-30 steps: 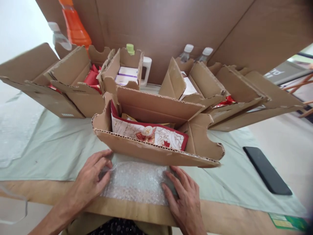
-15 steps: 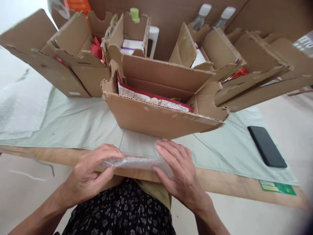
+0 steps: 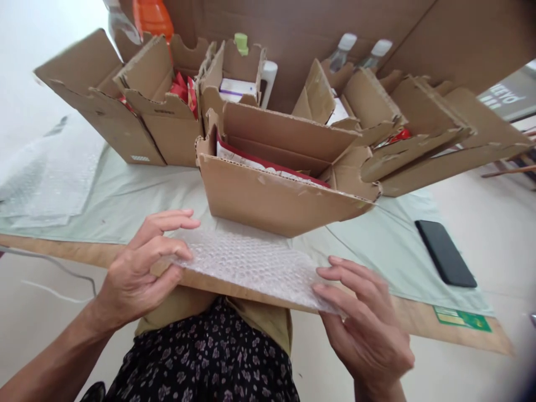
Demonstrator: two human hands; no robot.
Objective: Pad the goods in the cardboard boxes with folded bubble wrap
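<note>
A strip of clear bubble wrap (image 3: 251, 262) spans the space between my two hands, over the near edge of the table. My left hand (image 3: 146, 265) pinches its left end between thumb and index finger, with the other fingers lifted. At the right end, my right hand (image 3: 360, 312) grips the wrap with its thumb underneath, partly hidden. Just beyond stands an open cardboard box (image 3: 276, 201) holding a flat packet with a dark red edge (image 3: 268, 163).
More cut cardboard boxes (image 3: 163, 123) stand behind, with red packets and small white cartons inside. Bubble wrap sheets (image 3: 50, 173) lie at the left. A black phone (image 3: 445, 253) and a green card (image 3: 460, 318) are on the right. Bottles (image 3: 341, 53) stand at the back.
My right hand has moved right and my hands are farther apart. The bubble wrap, edge-on and narrow before, now lies spread with its bubbled face showing.
</note>
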